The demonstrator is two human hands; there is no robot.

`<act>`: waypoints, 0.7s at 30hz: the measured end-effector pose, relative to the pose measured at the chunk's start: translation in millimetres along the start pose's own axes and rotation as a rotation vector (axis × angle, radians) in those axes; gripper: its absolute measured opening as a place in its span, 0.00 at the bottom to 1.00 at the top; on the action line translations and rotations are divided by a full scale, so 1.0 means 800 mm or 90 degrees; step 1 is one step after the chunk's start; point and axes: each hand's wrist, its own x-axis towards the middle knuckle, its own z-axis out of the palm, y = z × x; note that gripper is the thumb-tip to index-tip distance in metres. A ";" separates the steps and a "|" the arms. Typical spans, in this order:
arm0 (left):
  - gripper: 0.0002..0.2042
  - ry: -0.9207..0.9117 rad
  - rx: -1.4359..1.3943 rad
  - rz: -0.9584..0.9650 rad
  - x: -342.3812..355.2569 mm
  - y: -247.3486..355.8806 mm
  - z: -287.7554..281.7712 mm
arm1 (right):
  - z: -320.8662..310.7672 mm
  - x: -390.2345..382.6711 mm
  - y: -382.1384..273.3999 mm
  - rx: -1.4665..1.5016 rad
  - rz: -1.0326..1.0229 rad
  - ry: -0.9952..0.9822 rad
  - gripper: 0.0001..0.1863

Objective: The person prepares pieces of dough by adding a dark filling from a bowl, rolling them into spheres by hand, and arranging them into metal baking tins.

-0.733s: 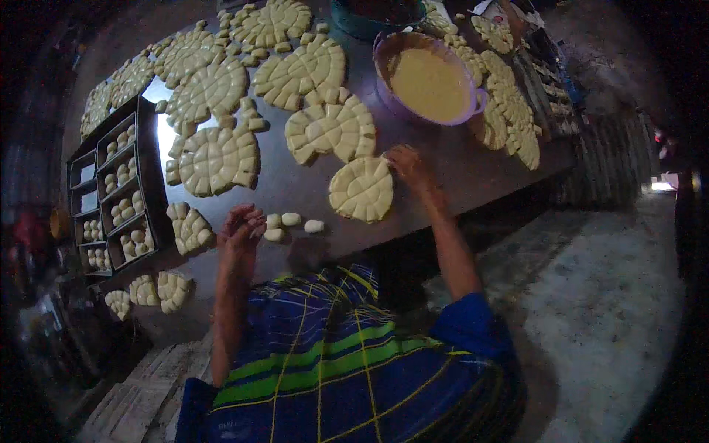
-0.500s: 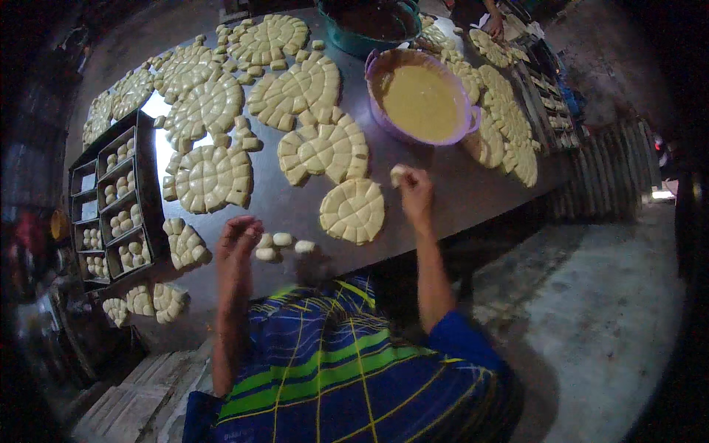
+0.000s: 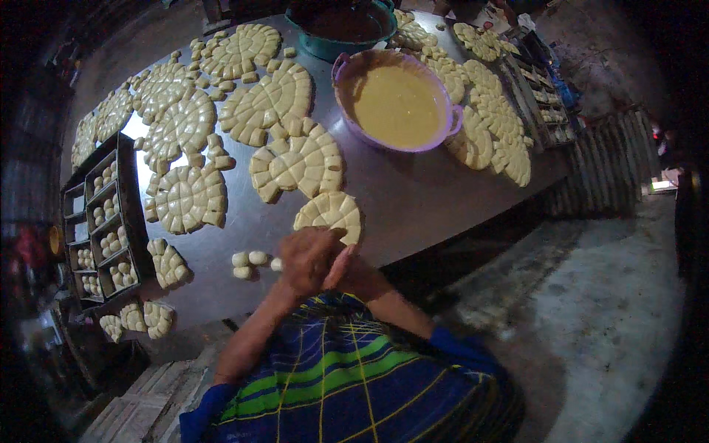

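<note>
My left hand point(image 3: 308, 260) and my right hand point(image 3: 344, 267) meet just below a scored round of pale dough point(image 3: 325, 210), overlapping its near edge in view. The left one is curled over the right one, hiding most of its fingers and whatever lies between them. A few small dough pieces point(image 3: 240, 259) lie on the metal table point(image 3: 391, 207) just left of my hands. More scored dough clusters point(image 3: 295, 166) cover the table beyond.
A purple tub of yellow batter point(image 3: 395, 103) and a green tub of dark contents point(image 3: 340, 26) stand at the back. A black compartment tray of dough balls point(image 3: 127, 210) lies left, another rack point(image 3: 543, 96) at the right. Corrugated sheets point(image 3: 609, 162) border the right side.
My right hand, which held a small dough piece, has moved down and left, and my left hand has moved right to meet it. The co-worker's hand at top right has shifted.
</note>
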 end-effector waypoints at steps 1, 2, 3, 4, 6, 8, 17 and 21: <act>0.21 -0.028 -0.053 -0.015 0.005 -0.003 0.006 | 0.000 -0.004 -0.003 0.157 0.060 0.003 0.33; 0.23 -0.054 -0.105 -0.030 0.014 -0.007 0.013 | -0.007 -0.004 -0.003 0.271 0.104 0.022 0.33; 0.26 -0.080 -0.156 -0.044 0.021 -0.009 0.015 | -0.012 -0.003 -0.003 0.387 0.144 0.050 0.33; 0.31 -0.124 -0.324 -0.132 0.024 -0.007 0.011 | -0.021 0.001 0.004 0.463 0.169 0.096 0.32; 0.31 -0.041 -0.387 -0.165 0.022 -0.023 0.015 | -0.069 0.015 0.003 0.450 0.172 0.078 0.24; 0.27 0.009 -0.489 -0.285 0.008 -0.029 0.010 | -0.136 0.052 -0.038 0.400 0.328 0.146 0.17; 0.16 0.211 -0.297 -0.503 -0.061 -0.061 -0.053 | -0.359 0.210 0.010 -0.501 0.095 -0.157 0.21; 0.20 0.268 -0.263 -0.568 -0.087 -0.062 -0.064 | -0.352 0.239 0.036 -0.506 0.192 -0.266 0.21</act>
